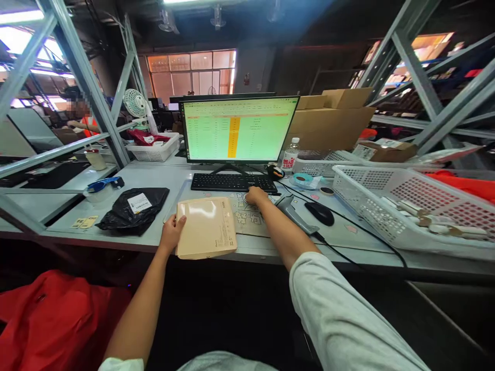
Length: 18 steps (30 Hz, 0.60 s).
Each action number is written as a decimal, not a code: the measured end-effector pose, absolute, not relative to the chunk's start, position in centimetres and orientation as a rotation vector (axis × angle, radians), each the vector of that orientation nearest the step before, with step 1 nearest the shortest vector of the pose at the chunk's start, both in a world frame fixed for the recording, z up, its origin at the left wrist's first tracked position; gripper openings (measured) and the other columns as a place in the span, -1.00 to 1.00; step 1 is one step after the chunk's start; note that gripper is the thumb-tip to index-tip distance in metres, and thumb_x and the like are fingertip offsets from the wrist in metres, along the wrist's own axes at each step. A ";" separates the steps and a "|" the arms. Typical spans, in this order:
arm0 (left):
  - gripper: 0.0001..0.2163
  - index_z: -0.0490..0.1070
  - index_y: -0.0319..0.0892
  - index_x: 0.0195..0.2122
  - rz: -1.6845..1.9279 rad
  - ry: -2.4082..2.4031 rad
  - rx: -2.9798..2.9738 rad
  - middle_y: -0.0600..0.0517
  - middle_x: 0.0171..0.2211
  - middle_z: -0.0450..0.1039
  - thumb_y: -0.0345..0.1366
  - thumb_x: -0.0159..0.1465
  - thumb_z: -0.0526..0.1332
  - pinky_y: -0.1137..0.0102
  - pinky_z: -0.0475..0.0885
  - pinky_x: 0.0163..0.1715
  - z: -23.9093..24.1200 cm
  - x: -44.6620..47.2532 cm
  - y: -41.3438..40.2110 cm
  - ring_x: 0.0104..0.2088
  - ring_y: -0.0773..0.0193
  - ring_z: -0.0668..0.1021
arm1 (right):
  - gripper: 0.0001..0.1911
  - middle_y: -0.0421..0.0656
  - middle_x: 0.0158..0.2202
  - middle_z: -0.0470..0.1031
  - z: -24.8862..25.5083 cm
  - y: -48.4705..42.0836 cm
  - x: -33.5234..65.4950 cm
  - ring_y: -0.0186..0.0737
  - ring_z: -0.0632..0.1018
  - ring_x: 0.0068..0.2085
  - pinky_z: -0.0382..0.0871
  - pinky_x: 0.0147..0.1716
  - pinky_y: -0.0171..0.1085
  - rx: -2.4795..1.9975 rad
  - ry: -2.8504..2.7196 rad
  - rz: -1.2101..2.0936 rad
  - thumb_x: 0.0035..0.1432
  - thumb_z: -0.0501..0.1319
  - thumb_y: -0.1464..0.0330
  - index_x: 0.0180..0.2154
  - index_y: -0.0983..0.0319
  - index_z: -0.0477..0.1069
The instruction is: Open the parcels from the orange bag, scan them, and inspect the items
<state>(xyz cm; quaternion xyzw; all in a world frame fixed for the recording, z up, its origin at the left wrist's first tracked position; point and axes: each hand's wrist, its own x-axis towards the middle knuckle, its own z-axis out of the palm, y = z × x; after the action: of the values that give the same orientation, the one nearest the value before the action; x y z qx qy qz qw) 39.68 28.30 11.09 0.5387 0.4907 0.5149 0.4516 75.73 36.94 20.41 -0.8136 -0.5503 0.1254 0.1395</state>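
My left hand grips the left edge of a flat tan box, thumb on top, fingers underneath. The glossy box has small dark print along its right side and is tilted over the desk's front edge. My right hand is at the front edge of a black keyboard, its fingers curled with nothing visible in them. A grey barcode scanner lies beside my right forearm, and a black mouse rests further right. Behind the keyboard, a lit monitor displays a table with an orange column.
A black plastic parcel with a white label lies left on the desk. White baskets stand at right. Near the monitor are a water bottle, a tape roll and cardboard boxes. Metal frames flank the desk; a cable crosses it.
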 end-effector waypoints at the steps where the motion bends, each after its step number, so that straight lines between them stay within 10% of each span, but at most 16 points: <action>1: -0.40 0.49 -0.25 -0.08 1.270 1.213 1.334 -0.09 -0.36 0.63 0.23 0.15 0.36 0.34 0.52 -0.43 11.0 39.7 28.4 -0.41 0.10 0.64 | -0.50 0.04 0.23 0.44 20.4 37.3 75.7 0.04 0.50 0.20 0.41 0.22 0.16 -2.367 -1.603 0.360 0.38 0.29 0.12 0.21 0.26 0.42; 12: -0.39 0.49 -0.25 -0.08 1.310 1.192 1.364 -0.13 -0.30 0.64 0.25 0.16 0.34 0.33 0.51 -0.41 11.1 40.2 27.9 -0.36 0.08 0.65 | -0.51 0.01 0.20 0.45 22.6 36.0 75.6 -0.02 0.53 0.13 0.49 0.13 0.09 -2.201 -1.669 0.558 0.39 0.28 0.10 0.21 0.23 0.41; 18: -0.32 0.42 -0.23 0.02 1.430 1.032 1.235 -0.16 -0.15 0.63 0.25 0.12 0.38 0.29 0.56 -0.31 11.9 40.5 26.3 -0.27 0.06 0.67 | -0.27 -0.07 -0.23 0.58 22.4 30.0 70.3 -0.24 0.54 -0.38 0.45 -0.42 -0.27 -1.690 -1.858 1.042 0.27 0.17 -0.24 0.06 0.25 0.46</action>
<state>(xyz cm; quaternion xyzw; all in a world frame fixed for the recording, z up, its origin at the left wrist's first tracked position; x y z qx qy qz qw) 40.54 26.29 11.94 0.5051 0.4219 0.5846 0.4745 70.32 30.02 22.41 -0.6078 -0.6680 0.3746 0.2098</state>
